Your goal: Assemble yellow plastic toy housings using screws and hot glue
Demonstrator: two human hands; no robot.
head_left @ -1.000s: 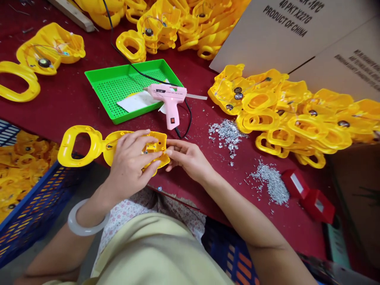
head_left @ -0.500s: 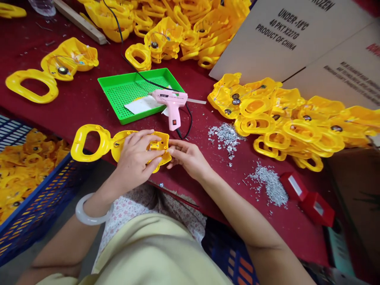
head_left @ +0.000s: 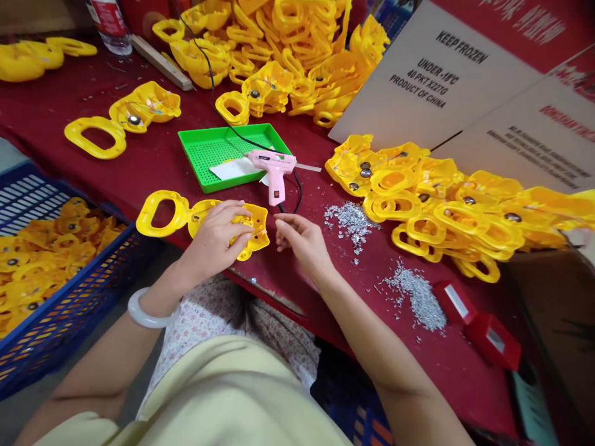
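Note:
A yellow plastic toy shell half [head_left: 259, 224] with a ring-shaped handle lies at the table's near edge, its hollow side up. My left hand [head_left: 211, 240] lies across its middle and holds it, fingers bent over the cavity and hiding part of the inside. Just right of the shell, apart from its end, is my right hand [head_left: 304, 246]. Its thumb and forefinger are pinched together; whatever is between them is too small to make out. Beyond the shell, a pink glue gun [head_left: 274, 167] rests against a green perforated tray [head_left: 204, 183].
Small silvery metal parts lie in two heaps, one nearer [head_left: 353, 222] and one farther right [head_left: 418, 297], beside red boxes [head_left: 493, 341]. Yellow shells are piled at the back [head_left: 279, 37] and right [head_left: 432, 192]. A blue crate [head_left: 93, 272] of shells stands left; a carton [head_left: 418, 87] stands behind.
My right hand has drawn back from the shell's right end, leaving a small gap. The left hand stays on the shell. The camera view has tilted up a little.

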